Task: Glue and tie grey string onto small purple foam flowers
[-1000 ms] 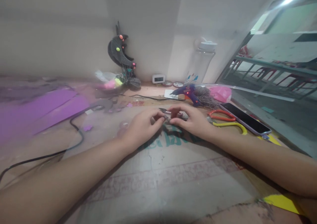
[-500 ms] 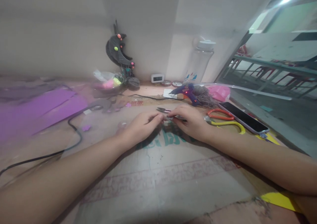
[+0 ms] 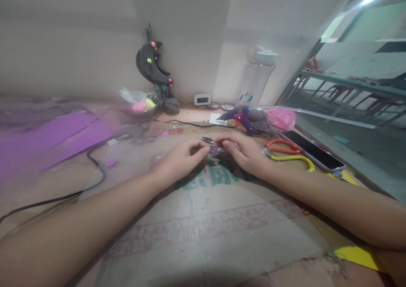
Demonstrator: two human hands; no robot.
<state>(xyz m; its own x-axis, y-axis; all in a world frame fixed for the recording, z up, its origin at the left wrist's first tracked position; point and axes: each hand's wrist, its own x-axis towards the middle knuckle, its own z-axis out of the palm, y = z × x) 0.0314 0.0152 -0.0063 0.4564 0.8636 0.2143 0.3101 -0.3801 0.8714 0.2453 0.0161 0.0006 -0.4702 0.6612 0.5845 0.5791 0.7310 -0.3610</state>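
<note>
My left hand [image 3: 187, 155] is closed, thumb and index finger pinched at a small purple piece [image 3: 213, 150] over the cardboard. Opposite it, my right hand [image 3: 242, 149] has its fingers curled together close to the same piece. What they grip is too small and blurred to make out. The dark pointed blades of a small cutting tool [image 3: 207, 139] show just behind the fingertips; its rear is hidden by my right hand, and whether the hand holds it I cannot tell. Both forearms rest along the cardboard sheet [image 3: 203, 236].
A glue gun [image 3: 241, 120] with a red light, grey yarn [image 3: 258, 121], scissors [image 3: 282, 147] and a phone [image 3: 312, 150] lie right. Purple sheets [image 3: 63, 137] and a black cord [image 3: 103, 175] lie left. A bottle [image 3: 256, 77], small clock [image 3: 202, 99] and dark crescent ornament [image 3: 149, 65] are behind.
The fingers of my right hand have lifted and drawn back slightly from the left fingertips. More of the purple piece and of the green print below now shows.
</note>
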